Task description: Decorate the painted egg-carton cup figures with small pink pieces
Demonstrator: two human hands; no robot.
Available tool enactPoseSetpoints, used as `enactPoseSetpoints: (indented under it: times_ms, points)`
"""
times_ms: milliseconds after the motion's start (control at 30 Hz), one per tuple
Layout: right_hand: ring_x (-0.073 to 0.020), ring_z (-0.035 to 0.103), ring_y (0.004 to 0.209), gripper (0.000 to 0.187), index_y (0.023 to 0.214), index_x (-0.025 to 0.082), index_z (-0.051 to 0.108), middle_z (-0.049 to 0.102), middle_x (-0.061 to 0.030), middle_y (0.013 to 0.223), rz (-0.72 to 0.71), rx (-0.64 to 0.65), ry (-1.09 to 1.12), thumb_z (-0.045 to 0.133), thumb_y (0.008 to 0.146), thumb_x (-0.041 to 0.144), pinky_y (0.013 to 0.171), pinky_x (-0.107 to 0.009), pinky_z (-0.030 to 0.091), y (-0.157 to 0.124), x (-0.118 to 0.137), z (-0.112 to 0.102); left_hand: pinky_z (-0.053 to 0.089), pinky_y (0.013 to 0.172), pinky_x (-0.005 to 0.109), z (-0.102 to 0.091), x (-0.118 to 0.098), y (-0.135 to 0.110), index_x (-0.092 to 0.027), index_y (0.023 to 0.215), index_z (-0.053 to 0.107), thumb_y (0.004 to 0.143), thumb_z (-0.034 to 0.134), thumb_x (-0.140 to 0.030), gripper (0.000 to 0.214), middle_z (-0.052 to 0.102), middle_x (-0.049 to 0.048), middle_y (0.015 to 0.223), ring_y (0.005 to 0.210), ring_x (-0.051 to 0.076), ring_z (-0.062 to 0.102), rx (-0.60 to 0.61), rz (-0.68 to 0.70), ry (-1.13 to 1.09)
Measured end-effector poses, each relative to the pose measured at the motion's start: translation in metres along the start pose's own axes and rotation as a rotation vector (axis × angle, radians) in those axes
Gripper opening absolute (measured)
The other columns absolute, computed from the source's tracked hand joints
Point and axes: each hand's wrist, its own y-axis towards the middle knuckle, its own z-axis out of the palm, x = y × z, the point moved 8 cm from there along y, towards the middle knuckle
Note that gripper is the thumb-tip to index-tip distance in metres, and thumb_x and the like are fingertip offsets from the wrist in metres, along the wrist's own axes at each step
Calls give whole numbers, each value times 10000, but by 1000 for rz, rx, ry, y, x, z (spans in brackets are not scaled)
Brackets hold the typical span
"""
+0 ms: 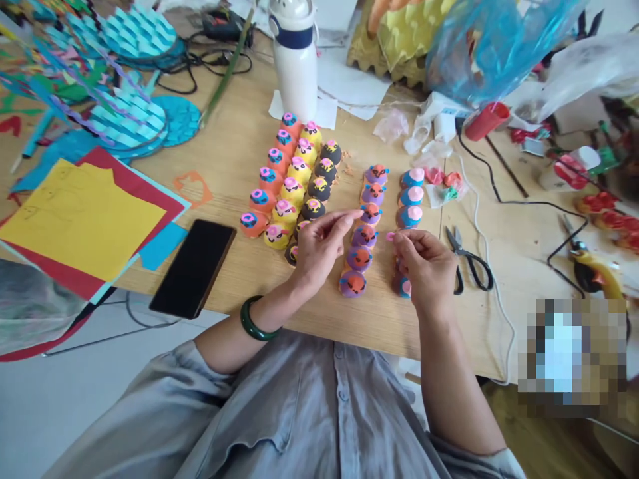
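Note:
My right hand [429,266] is closed in a pinch on a small pink piece of clay [390,236], above the row of blue domes with pink tops [413,196]. Some of that row is hidden under the hand. My left hand [322,246] is pinched too, its fingertips beside the row of purple domes with orange faces [364,236]; whether anything tiny sits between them I cannot make out. Left of it run rows of orange domes [267,178], yellow domes [292,189] and black domes [319,188], all decorated with small coloured pieces. The left hand covers part of the black row.
A black phone [194,268] and coloured paper sheets [84,219] lie at the left. Behind the rows stands a white bottle [295,73]. Black scissors [469,259], a white cable [479,226] and pink, orange and green clay lumps [444,179] are at the right.

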Motion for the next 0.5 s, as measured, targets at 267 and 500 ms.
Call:
enactPoseSetpoints:
  times_ms: [267, 500]
  points:
    - [-59, 366, 449, 242, 802, 166, 732, 540, 51, 561, 15, -52, -126, 780, 738, 394, 398, -204, 247, 20, 11, -1, 382, 483, 184, 10, -6, -9, -185, 954, 784, 958, 624, -341, 223, 726, 22, 796, 520, 50, 487, 46, 129, 110]
    - [-68, 368, 472, 256, 778, 170, 723, 547, 45, 600, -10, 3, -176, 781, 730, 415, 428, -227, 236, 53, 13, 14, 352, 468, 215, 39, -47, -52, -132, 824, 745, 929, 598, -169, 184, 584, -24, 551, 438, 58, 410, 355, 782, 425]
